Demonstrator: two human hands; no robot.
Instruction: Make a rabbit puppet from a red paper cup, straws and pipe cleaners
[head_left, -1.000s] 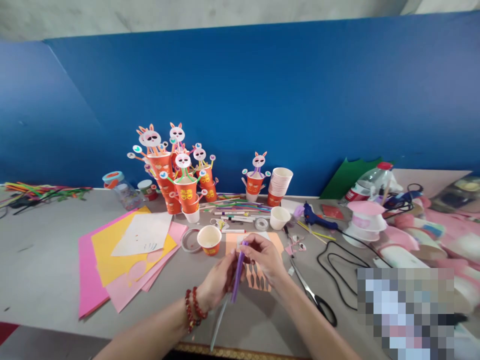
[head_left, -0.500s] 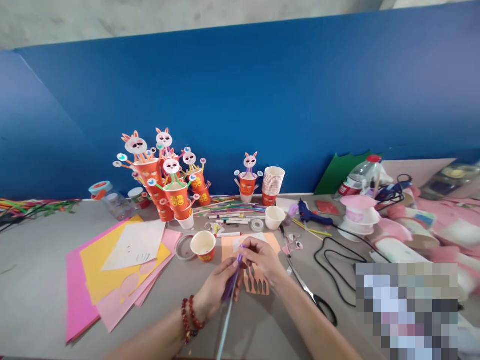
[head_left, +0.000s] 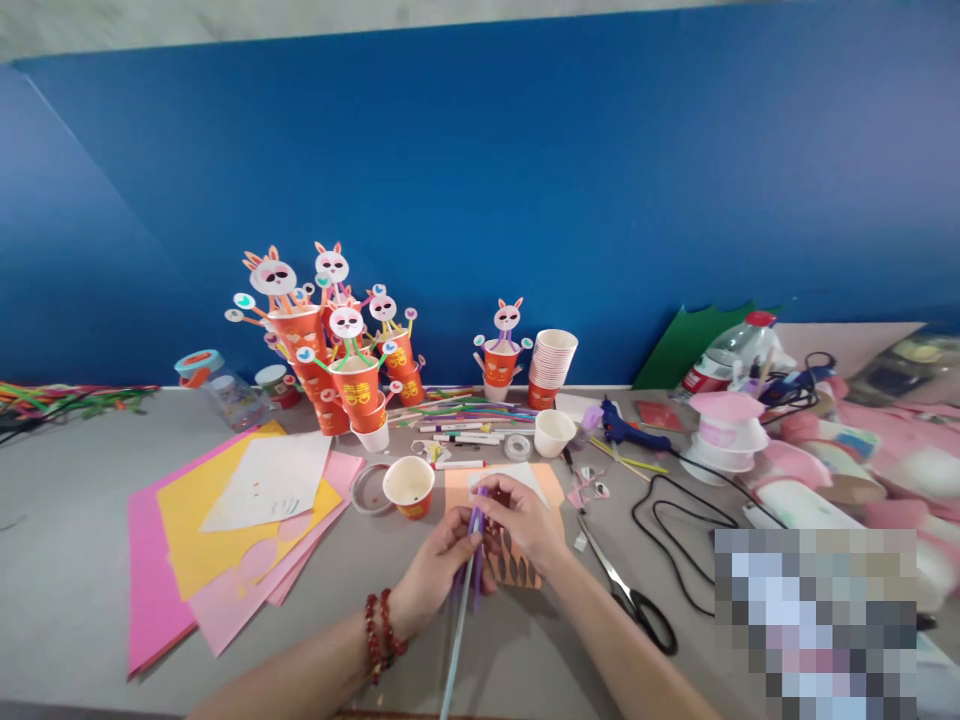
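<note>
My left hand (head_left: 435, 565), wearing a red bead bracelet at the wrist, is closed around purple pipe cleaners (head_left: 477, 590). The fingers of my right hand (head_left: 525, 518) pinch their upper end. A long pale blue pipe cleaner (head_left: 454, 655) runs from between my hands down toward the front edge. Beneath my hands lies an orange paper sheet (head_left: 555, 500) with dark leaf-shaped marks or cut-outs, partly covered. To the left of my hands stands a paper cup (head_left: 409, 500), beside a roll of tape (head_left: 367, 490). Scissors (head_left: 626, 590) with black handles lie at the right.
Red cups with rabbit heads (head_left: 355, 385) are stacked at the back left, another rabbit cup (head_left: 500, 365) in the middle. A stack of cups (head_left: 553, 365) is beside it. Coloured paper (head_left: 180, 530) lies left; a blue glue gun (head_left: 630, 430) and black cord (head_left: 660, 540) lie right.
The purple pipe cleaners have spread apart, with one now hanging below my fingers. Both hands stay close together and the view has shifted slightly.
</note>
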